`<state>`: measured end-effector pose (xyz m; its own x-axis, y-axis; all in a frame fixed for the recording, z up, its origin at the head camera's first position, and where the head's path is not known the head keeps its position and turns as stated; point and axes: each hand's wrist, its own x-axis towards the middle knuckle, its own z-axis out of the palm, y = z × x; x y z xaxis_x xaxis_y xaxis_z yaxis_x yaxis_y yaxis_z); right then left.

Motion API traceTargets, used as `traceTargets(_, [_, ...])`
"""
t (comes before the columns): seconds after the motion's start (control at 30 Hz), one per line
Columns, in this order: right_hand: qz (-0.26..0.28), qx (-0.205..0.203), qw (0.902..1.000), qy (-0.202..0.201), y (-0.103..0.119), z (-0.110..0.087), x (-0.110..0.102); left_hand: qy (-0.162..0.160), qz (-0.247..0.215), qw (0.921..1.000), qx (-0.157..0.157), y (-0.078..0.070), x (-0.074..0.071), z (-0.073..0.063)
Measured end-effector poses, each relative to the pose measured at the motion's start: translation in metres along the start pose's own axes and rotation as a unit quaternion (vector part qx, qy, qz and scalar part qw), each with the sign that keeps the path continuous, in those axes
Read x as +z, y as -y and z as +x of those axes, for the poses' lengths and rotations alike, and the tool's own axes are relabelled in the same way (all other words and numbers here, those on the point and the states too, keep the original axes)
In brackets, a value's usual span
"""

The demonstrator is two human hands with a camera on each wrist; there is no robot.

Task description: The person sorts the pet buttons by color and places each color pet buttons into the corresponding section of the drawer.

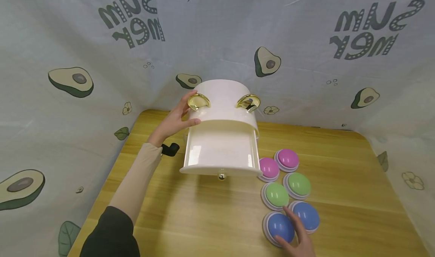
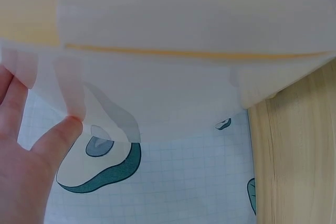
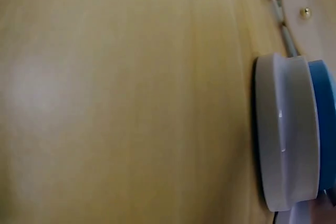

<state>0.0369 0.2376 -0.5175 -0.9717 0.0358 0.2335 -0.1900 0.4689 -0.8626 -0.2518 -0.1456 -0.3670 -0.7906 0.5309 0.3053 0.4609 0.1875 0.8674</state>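
A glossy white storage box (image 1: pixel 222 89) with two gold ear-like parts stands at the table's back, its drawer (image 1: pixel 221 151) pulled out. Against the box's left side rests my left hand (image 1: pixel 173 123), thumb near the lower front edge and fingers beside the gold ear (image 1: pixel 198 101). In the left wrist view, that hand's fingertips meet the shiny wall, which mirrors them. My right hand (image 1: pixel 299 245) holds the nearer left blue dome button (image 1: pixel 280 226) between thumb and index finger. The right wrist view shows this button's white base (image 3: pixel 286 135) close to the wooden surface.
Another blue button (image 1: pixel 307 216), two green buttons (image 1: pixel 276 194) and two pink buttons (image 1: pixel 288 158) form two columns right of the drawer. A small black object (image 1: pixel 171 149) lies by my left wrist. An avocado-print cloth (image 1: pixel 217 34) hangs behind the wooden table (image 1: pixel 357 196).
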Motion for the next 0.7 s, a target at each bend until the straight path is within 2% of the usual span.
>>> traceTargets(0.17, [-0.051, 0.012, 0.9986, 0.004, 0.0, -0.003, 0.002, -0.002, -0.001, 1.0, -0.001, -0.001, 0.0, 0.0])
traceTargets(0.2, [-0.056, 0.01, 0.9983, 0.005, -0.001, -0.004, 0.003, -0.003, 0.0, 1.0, 0.002, 0.003, 0.0, 0.001])
traceTargets(0.53, [-0.079, 0.028, 0.9959, 0.034, -0.007, -0.006, 0.001, -0.006, 0.001, 1.0, 0.0, 0.005, -0.001, 0.001])
traceTargets(0.63, [-0.093, 0.01, 0.9948, 0.041, -0.011, -0.005, 0.0, -0.004, -0.001, 1.0, 0.001, 0.005, -0.001, 0.001])
traceTargets(0.7, [-0.097, -0.019, 0.9942, 0.041, -0.015, -0.005, -0.001, -0.002, -0.002, 1.0, 0.002, 0.005, 0.0, 0.001])
